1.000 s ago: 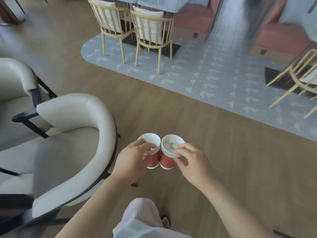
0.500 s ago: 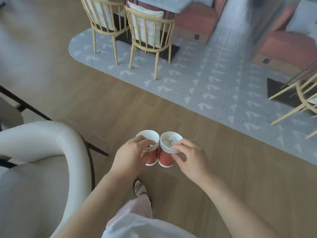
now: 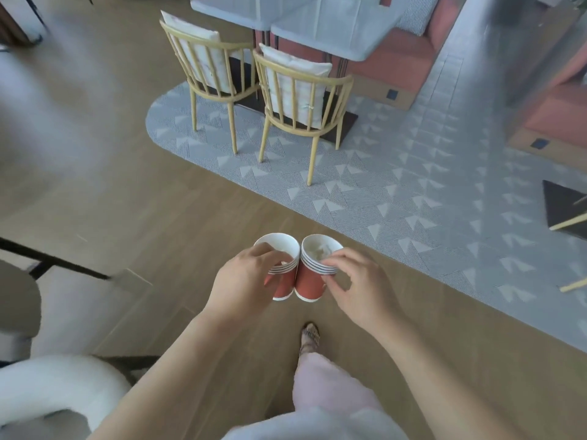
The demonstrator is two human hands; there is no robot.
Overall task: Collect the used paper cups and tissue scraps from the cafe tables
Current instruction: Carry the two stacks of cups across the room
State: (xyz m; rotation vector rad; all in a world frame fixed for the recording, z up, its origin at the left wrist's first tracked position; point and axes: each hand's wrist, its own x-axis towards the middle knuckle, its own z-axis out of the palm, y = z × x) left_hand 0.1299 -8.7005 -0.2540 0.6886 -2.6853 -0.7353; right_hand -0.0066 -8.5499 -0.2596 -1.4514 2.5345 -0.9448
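1. Red white-rimmed paper cups (image 3: 307,282) in two nested stacks touch above the wooden floor (image 3: 158,217) — left hand (image 3: 244,282) curls its grip round the left stack (image 3: 285,289), right hand (image 3: 357,289) pinches the right stack (image 3: 313,268) at the rims.
2. That thin pinch could slip, dropping cups.
3. Tilting may shed the crumpled tissue scrap (image 3: 320,249) inside
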